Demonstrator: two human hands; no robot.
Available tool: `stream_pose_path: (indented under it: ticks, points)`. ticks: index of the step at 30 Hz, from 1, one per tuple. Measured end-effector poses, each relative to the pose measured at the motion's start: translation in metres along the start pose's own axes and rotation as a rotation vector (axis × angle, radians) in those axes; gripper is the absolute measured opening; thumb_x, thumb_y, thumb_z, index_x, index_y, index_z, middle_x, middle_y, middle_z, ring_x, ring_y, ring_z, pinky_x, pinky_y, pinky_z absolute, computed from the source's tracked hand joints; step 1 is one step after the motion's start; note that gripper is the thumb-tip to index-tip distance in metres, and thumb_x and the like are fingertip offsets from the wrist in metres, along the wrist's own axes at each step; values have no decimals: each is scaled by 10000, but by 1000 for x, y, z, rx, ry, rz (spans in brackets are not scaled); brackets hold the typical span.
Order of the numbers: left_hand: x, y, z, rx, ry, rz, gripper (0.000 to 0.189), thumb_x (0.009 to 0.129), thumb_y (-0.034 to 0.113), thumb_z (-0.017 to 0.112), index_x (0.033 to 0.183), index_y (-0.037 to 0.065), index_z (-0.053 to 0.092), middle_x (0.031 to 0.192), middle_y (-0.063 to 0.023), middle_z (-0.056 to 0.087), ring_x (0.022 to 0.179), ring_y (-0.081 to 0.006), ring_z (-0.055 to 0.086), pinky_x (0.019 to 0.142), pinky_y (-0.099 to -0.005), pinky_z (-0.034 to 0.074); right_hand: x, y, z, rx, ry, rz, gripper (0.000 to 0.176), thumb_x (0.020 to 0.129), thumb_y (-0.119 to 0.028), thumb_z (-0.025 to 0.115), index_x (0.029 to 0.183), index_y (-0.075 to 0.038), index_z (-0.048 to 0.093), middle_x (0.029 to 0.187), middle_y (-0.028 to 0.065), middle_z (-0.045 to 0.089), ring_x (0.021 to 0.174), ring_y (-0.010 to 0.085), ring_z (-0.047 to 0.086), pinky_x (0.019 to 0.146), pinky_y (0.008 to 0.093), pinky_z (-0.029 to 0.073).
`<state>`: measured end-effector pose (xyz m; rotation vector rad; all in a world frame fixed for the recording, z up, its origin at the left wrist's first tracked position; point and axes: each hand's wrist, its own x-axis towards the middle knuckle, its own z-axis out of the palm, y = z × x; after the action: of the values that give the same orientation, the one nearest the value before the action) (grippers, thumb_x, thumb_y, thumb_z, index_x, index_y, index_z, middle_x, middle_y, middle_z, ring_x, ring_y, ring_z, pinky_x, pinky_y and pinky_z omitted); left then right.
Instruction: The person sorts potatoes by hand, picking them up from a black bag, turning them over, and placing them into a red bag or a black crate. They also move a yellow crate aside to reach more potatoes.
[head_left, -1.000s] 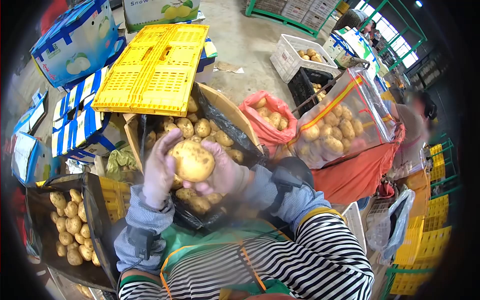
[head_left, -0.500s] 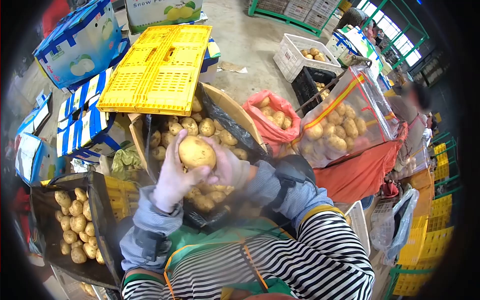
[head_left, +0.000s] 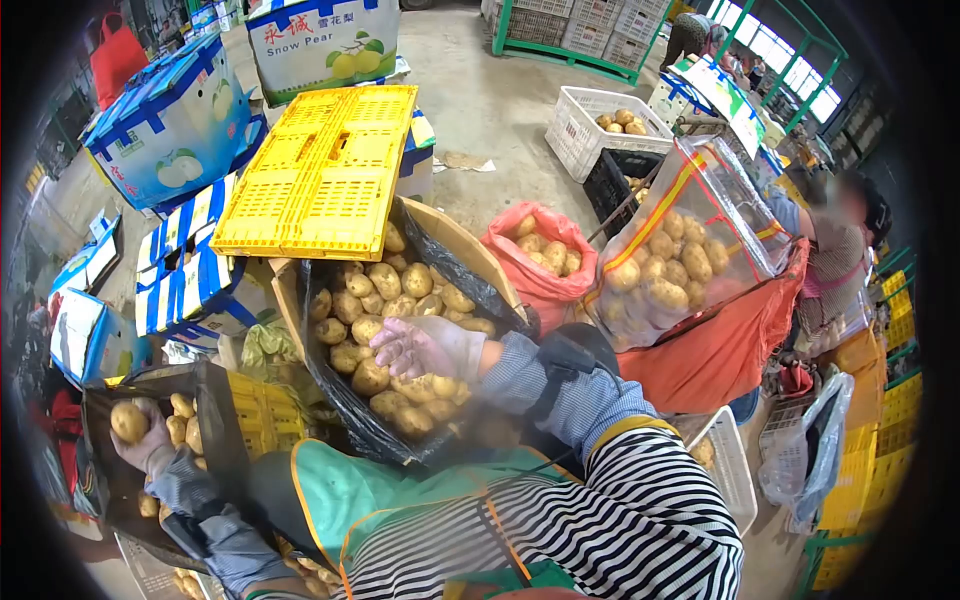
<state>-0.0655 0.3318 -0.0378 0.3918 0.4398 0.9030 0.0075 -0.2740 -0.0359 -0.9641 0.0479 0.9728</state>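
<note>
My left hand (head_left: 152, 446), gloved, is closed around a large potato (head_left: 128, 422) at the left, over a crate with a dark liner (head_left: 222, 420) that holds more potatoes (head_left: 183, 430). My right hand (head_left: 428, 347), also in a pale glove, hovers palm up with its fingers apart and nothing in it. Beneath it are loose potatoes (head_left: 372, 375) in a cardboard box lined with black plastic (head_left: 470, 255). My forearm covers part of that heap.
A folded yellow plastic crate (head_left: 320, 170) lies over the box's far side. To the right stand a pink sack of potatoes (head_left: 545, 285) and a clear bag of potatoes (head_left: 665, 265). Snow Pear cartons (head_left: 325, 50) are behind. A person (head_left: 840, 250) is at the far right.
My left hand has carried the potato from in front of me down to the left, over the lined crate. My right hand has let go of it and opened.
</note>
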Motion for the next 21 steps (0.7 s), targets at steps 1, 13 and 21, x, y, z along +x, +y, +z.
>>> stream_pose_path:
  ticks: [1,13,21]
  points:
    - [13,16,-16,4,208,109,619,798,372,689,1282,14,545,1135,-228,612,1040,-362,586,833,-458,530,0,1,0,-22,-1,9,444,1007,-458,516,1169,-55,608,941,47,702,719,144,680,581,247,520]
    - [-135,-122,73,492,-747,120,388,1027,256,466,1319,5,512,1327,-159,584,1104,-229,612,906,-313,506,55,29,-30,22,-67,104,479,968,-468,590,1152,-27,575,883,90,691,662,171,660,553,285,508]
    - [-253,-226,103,460,-568,-652,311,993,284,573,1180,39,610,976,-93,659,813,-198,636,679,-295,507,90,65,-43,-1420,357,-236,535,849,-264,660,1326,-45,551,1272,193,594,1158,340,598,977,405,487]
